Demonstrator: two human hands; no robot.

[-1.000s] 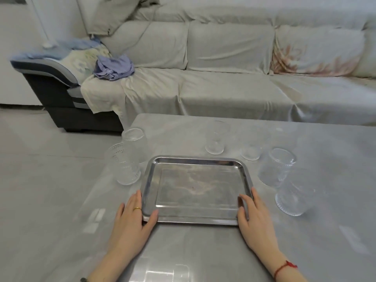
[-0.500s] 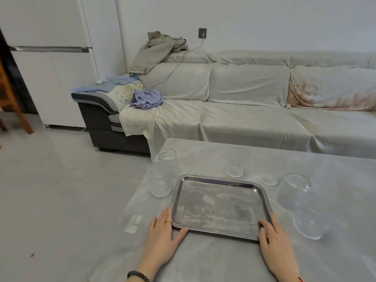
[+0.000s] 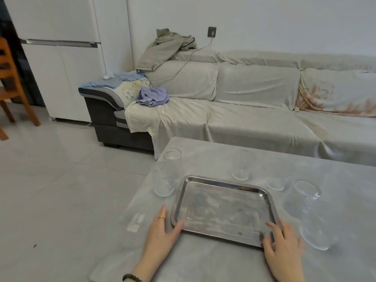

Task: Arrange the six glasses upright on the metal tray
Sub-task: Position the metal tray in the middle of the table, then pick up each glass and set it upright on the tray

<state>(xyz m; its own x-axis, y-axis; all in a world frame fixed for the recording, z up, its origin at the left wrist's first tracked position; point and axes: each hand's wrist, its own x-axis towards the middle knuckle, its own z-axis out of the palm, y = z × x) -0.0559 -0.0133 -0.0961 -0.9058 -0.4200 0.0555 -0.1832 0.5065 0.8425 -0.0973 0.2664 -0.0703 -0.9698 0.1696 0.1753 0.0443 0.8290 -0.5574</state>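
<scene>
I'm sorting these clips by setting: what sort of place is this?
Most likely a home living room. A long cloth-covered sofa with clothes dropped on it runs along the wall, a low table stands in front of it, and a white fridge and wooden chair stand at the left.

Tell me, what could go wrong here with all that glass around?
1. Two glasses stand close to the table's left edge; a careless reach might knock one to the floor.
2. The glasses at the right stand close together beside the right hand; lifting one could clink its neighbour.
3. The tray is bare metal, so glasses might slide.
</scene>
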